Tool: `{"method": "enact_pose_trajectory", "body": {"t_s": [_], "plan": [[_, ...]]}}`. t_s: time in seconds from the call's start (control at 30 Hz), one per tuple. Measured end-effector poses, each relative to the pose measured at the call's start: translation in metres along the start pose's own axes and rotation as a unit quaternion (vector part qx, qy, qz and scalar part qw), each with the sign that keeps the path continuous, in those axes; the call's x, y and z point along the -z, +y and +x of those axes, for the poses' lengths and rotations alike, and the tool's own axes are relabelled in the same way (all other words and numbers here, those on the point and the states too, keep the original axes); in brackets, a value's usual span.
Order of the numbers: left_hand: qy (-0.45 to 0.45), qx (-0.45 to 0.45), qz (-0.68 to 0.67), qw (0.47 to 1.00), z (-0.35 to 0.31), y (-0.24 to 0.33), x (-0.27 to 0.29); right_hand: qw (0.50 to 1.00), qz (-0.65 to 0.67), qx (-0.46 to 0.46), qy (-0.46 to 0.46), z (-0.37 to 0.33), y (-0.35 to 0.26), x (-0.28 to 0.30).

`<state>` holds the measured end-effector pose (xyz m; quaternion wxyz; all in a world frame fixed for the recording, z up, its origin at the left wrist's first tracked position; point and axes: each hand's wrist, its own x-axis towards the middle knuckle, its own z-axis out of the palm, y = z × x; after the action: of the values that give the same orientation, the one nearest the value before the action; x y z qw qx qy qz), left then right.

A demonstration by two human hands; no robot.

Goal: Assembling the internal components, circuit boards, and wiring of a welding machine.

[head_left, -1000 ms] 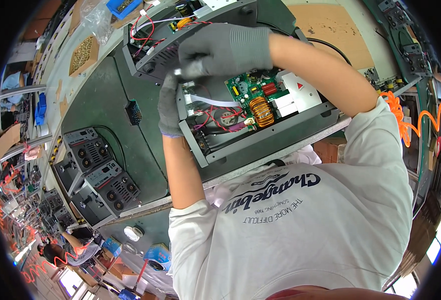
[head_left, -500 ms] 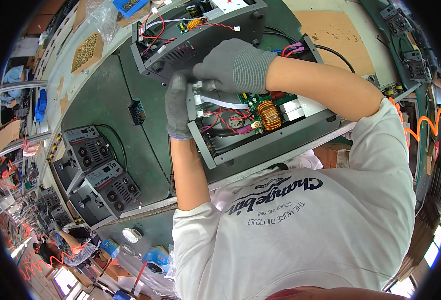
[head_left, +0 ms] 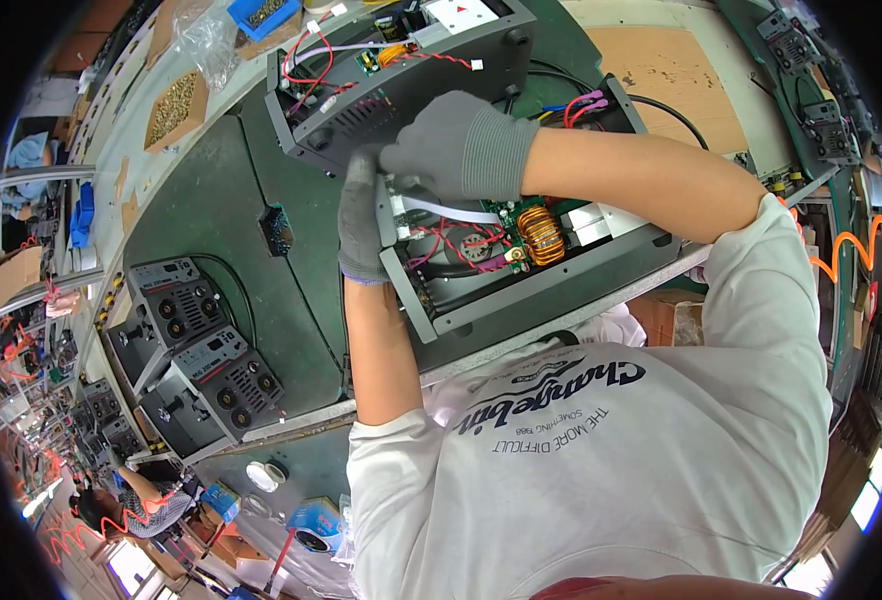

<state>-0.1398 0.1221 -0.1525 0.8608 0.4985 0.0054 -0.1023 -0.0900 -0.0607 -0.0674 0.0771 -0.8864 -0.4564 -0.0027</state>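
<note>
An open dark-grey metal machine case (head_left: 551,287) lies on the green bench in front of me. Inside it are a green circuit board with a copper-wound coil (head_left: 540,236), red wires and a white ribbon cable (head_left: 449,209). My left hand (head_left: 363,215), in a grey glove, is closed around the case's left end panel (head_left: 389,206). Over the far corner of that panel is my right hand (head_left: 456,148), also gloved, its fingers curled close to the left thumb. Whatever the right fingers pinch is hidden.
A second open case (head_left: 411,100) stands just beyond my hands. Two finished-looking machines (head_left: 226,375) sit at the left, near a small dark part (head_left: 277,230). Farther off are a cardboard tray of screws (head_left: 176,110) and a blue bin (head_left: 261,15). Cardboard (head_left: 661,80) lies far right.
My right hand has shifted slightly nearer to me, its fingers still curled. The left hand stays at the end panel, its thumb close to the right fingers. The case has moved very slightly.
</note>
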Motion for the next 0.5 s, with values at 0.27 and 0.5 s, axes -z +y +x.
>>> {"method": "enact_pose_trajectory", "body": {"t_s": [0.27,0.5], "plan": [[0.018,0.099,0.063,0.993,-0.018,0.010,-0.015,0.995,0.095,0.028,0.031,-0.001,0.000,0.015],[0.062,-0.048,0.172,0.982,-0.058,-0.001,-0.016,0.987,0.061,-0.110,0.103,0.015,0.009,0.024]]}}
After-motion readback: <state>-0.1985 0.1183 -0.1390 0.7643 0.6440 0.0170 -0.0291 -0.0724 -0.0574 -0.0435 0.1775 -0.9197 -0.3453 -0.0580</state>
